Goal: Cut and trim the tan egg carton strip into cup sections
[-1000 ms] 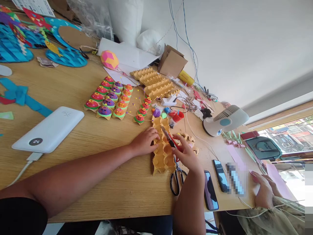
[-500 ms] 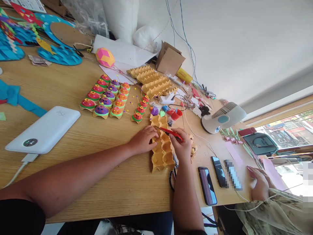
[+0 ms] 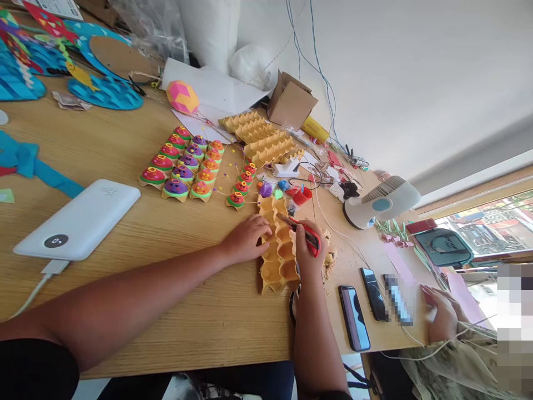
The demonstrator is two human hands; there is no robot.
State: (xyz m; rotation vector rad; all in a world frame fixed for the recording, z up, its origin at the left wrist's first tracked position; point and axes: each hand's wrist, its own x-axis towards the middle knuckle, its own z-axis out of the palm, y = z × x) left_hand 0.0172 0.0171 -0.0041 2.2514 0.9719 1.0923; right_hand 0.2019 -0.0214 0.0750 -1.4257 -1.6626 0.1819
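Note:
A yellow-brown egg carton (image 3: 272,271) lies lengthwise on the table in front of me, its cups facing up. My left hand (image 3: 245,240) grips its left edge with curled fingers. In my right hand (image 3: 308,261) is a red and black utility knife (image 3: 311,240), its blade pointing up and left over the carton's right row of cups. Dark-handled scissors (image 3: 293,304) lie partly hidden under the carton and my right forearm. Beyond the carton sit painted egg-cup strips with faces, in red (image 3: 161,162), purple (image 3: 182,172) and orange (image 3: 205,175).
A white power bank (image 3: 89,219) is at left. More egg trays (image 3: 266,145), a cardboard box (image 3: 291,100) and paper scraps lie at the back. A fan (image 3: 381,201) and phones (image 3: 353,318) are at right, near another person's hands (image 3: 443,314).
My right hand has drawn the utility knife slightly right and down, away from my left fingers. My left hand stays on the carton's edge. The view has shifted slightly.

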